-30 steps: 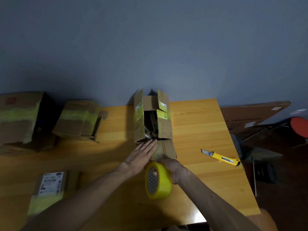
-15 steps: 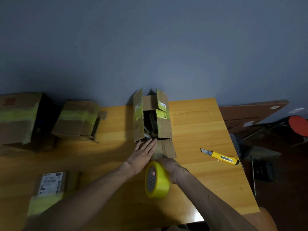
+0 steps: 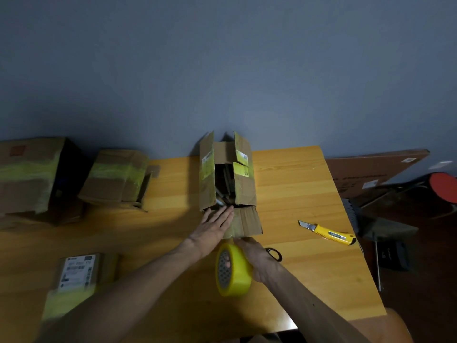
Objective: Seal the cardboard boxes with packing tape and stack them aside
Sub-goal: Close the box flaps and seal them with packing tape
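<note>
Parcel [image 3: 74,273]: labelled, with yellow tape on its near end, flat on the table [image 3: 309,194] at near left.
Tape [image 3: 233,271]: yellow roll on edge just in front of the box, held up by the right hand.
Right hand [image 3: 257,256]: fingers curled through the roll's core, gripping it.
Dark ring [image 3: 274,253]: partly hidden beside that hand; too dim to identify.
Left hand [image 3: 212,226]: fingers straight and close together, pressed flat on the box's near flap [image 3: 246,221].
Knife [image 3: 329,233]: yellow, blade out, lying well to the right.
Box [image 3: 227,174]: mid-table, side flaps upright, contents showing.
Taped box [image 3: 116,178]: far left, banded in yellow.
Big box [image 3: 27,174]: beyond it at the left edge, also banded.
</note>
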